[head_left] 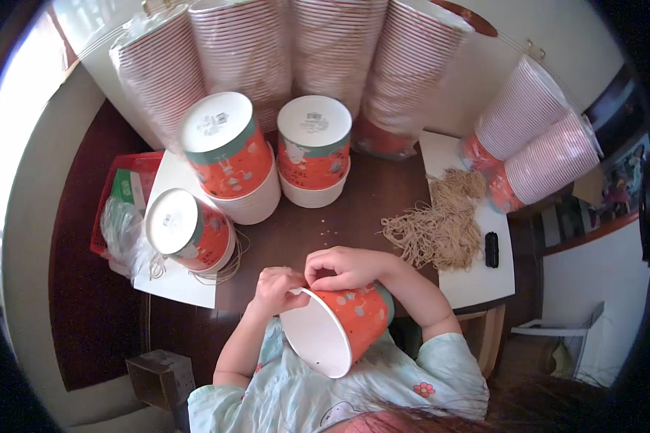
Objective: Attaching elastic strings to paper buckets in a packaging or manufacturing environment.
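Observation:
An orange patterned paper bucket [343, 328] with a white inside lies tilted in my lap, its mouth toward me. My left hand [278, 289] pinches its rim on the left side. My right hand [347, 267] curls over the top of the rim, fingers closed on it. A thin tan string seems to run between my fingers at the rim. Three more such buckets stand upside down on the dark wooden table [354, 206]: one at the left [188, 231], one on a stack behind it [227, 155], one in the middle [314, 148].
A pile of tan string pieces [440, 224] lies at the right, partly on white paper, beside a small black object [492, 249]. Tall wrapped stacks of buckets [325, 50] line the back. A red basket [126, 191] with plastic bags sits at the left.

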`<move>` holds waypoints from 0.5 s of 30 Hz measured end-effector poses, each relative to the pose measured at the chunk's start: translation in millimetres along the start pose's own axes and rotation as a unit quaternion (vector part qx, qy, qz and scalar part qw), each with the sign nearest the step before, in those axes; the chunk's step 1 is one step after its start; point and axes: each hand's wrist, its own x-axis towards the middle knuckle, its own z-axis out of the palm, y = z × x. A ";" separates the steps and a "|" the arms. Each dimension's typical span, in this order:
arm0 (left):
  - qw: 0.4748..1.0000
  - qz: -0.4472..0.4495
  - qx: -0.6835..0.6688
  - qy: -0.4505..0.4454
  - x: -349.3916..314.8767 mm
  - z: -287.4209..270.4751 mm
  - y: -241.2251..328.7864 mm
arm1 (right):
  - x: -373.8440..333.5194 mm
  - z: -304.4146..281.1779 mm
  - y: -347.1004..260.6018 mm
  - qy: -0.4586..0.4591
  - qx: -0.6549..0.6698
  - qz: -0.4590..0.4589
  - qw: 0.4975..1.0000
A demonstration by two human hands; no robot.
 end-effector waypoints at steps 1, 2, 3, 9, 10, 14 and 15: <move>1.000 -0.007 0.006 -0.001 -1.3 0.9 -0.7 | -0.2 0.9 2.2 0.007 0.000 0.004 1.000; 1.000 -0.015 0.011 -0.001 -2.2 2.2 -1.1 | -0.6 1.7 6.9 0.000 0.015 0.016 1.000; 0.999 -0.028 0.019 -0.008 -2.0 1.9 0.1 | -0.6 1.7 10.5 -0.009 0.030 0.026 0.999; 0.989 -0.131 0.054 -0.039 -5.7 -1.4 -1.4 | -11.8 -2.0 42.1 0.223 -0.017 0.061 0.973; 0.989 -0.130 0.053 -0.040 -6.1 -2.5 0.7 | -15.7 -6.4 49.7 0.304 -0.119 0.091 0.941; 0.949 -0.295 0.088 -0.071 -2.0 -7.6 8.1 | -53.6 -30.0 86.3 0.397 -0.253 0.175 0.865; 0.933 -0.340 0.094 -0.073 -1.0 -8.9 10.1 | -64.9 -35.2 93.1 0.408 -0.266 0.169 0.857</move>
